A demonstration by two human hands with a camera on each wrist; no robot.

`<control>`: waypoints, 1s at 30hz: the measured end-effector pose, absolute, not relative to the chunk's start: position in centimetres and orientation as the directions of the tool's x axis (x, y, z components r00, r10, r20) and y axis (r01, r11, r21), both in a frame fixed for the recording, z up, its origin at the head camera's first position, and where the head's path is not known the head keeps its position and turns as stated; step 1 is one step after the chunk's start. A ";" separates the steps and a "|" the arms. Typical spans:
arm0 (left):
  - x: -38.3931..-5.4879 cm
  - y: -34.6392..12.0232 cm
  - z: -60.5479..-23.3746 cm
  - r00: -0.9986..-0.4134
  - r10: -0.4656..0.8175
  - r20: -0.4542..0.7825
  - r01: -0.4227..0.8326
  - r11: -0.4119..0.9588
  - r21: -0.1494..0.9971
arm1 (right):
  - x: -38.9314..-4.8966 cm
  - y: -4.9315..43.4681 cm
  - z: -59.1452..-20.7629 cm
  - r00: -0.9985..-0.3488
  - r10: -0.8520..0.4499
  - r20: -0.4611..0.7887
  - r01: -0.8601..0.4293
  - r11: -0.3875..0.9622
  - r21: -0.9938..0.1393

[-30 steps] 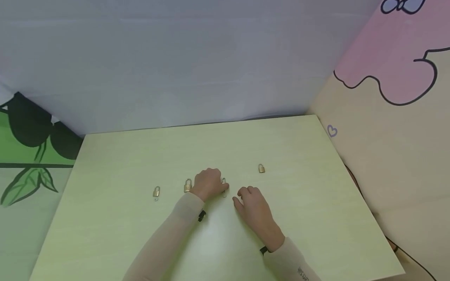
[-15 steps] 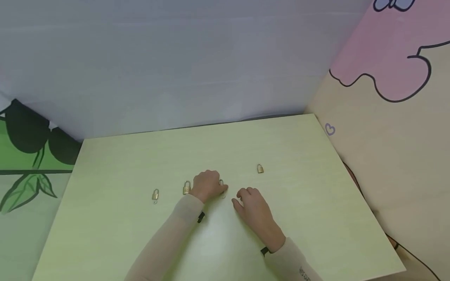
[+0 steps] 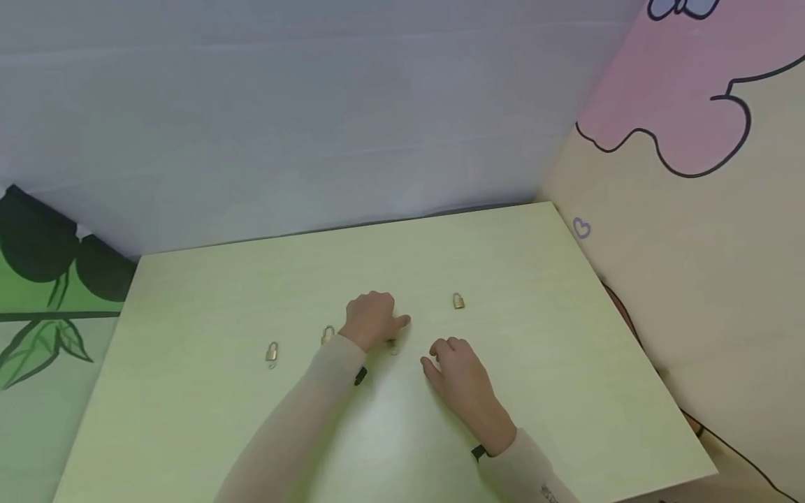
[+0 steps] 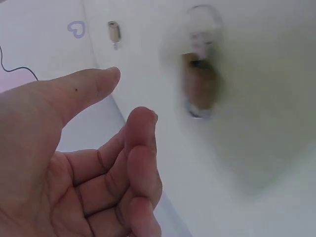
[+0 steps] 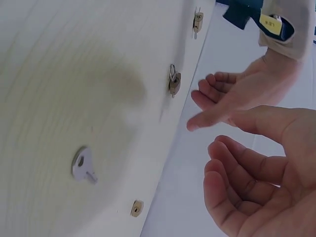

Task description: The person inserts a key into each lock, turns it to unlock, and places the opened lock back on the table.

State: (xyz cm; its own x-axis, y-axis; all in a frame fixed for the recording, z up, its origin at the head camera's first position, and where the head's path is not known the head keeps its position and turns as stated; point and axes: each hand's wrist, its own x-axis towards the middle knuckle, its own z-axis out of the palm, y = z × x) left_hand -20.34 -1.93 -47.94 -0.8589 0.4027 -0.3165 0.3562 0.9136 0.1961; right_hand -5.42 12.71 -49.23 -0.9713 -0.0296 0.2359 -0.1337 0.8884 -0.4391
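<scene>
My left hand (image 3: 371,320) hovers over a small brass padlock with a key ring (image 4: 200,81), which it mostly hides in the head view. Thumb and fingers are apart with nothing between them in the left wrist view. To its left lie a second padlock (image 3: 328,334), partly behind the sleeve, and a third (image 3: 272,351). My right hand (image 3: 462,381) is loosely curled and holds nothing. Near it, in the right wrist view, a silver key (image 5: 84,164) lies on the table. Another brass padlock (image 3: 458,301) sits beyond the right hand.
The pale table (image 3: 189,419) meets a grey-white backdrop (image 3: 314,140) along its far edge. On the right stands a painted wall (image 3: 679,265), with a black cable (image 3: 732,447) running beside the table's edge. A green painted panel (image 3: 38,384) is at the left.
My left hand has moved slightly away from me and its thumb has risen from in front of the padlock. The right hand barely moves. The head view has shifted a little.
</scene>
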 end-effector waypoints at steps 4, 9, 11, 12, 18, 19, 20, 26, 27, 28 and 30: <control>-21.3 -0.7 -47.0 -0.853 0.433 -0.292 0.392 0.900 0.190 | -5.4 12.9 -49.2 -0.974 -0.009 0.228 -0.111 0.890 -0.441; -21.9 0.7 -46.2 -0.841 0.457 -0.292 0.417 0.889 0.191 | -5.1 13.0 -49.1 -0.977 0.009 0.213 -0.086 0.897 -0.433; -22.0 1.2 -45.9 -0.835 0.463 -0.297 0.425 0.886 0.186 | -5.0 12.9 -49.1 -0.977 0.015 0.212 -0.080 0.899 -0.431; -22.0 1.4 -45.9 -0.832 0.468 -0.299 0.430 0.883 0.185 | -4.9 12.8 -49.1 -0.977 0.018 0.212 -0.077 0.898 -0.433; -22.4 2.3 -45.8 -0.814 0.507 -0.285 0.478 0.862 0.166 | -4.2 12.4 -49.3 -0.970 0.037 0.241 -0.075 0.895 -0.439; -22.5 2.5 -45.9 -0.811 0.513 -0.283 0.486 0.859 0.163 | -4.1 12.3 -49.3 -0.967 0.037 0.252 -0.079 0.897 -0.434; -22.6 2.6 -45.8 -0.808 0.517 -0.284 0.491 0.856 0.163 | -4.0 12.3 -49.3 -0.964 0.037 0.263 -0.082 0.899 -0.429; -23.0 3.1 -45.7 -0.791 0.538 -0.292 0.509 0.843 0.174 | -3.3 12.0 -49.4 -0.941 0.053 0.334 -0.085 0.919 -0.384; -23.1 3.2 -45.8 -0.790 0.536 -0.298 0.508 0.844 0.174 | -3.2 11.9 -49.4 -0.941 0.057 0.334 -0.080 0.921 -0.381; -23.2 3.3 -45.9 -0.788 0.534 -0.307 0.507 0.845 0.171 | -3.2 11.9 -49.3 -0.943 0.061 0.328 -0.073 0.922 -0.380; -23.4 3.4 -46.0 -0.785 0.528 -0.325 0.502 0.849 0.165 | -3.0 11.8 -49.2 -0.948 0.068 0.311 -0.058 0.924 -0.378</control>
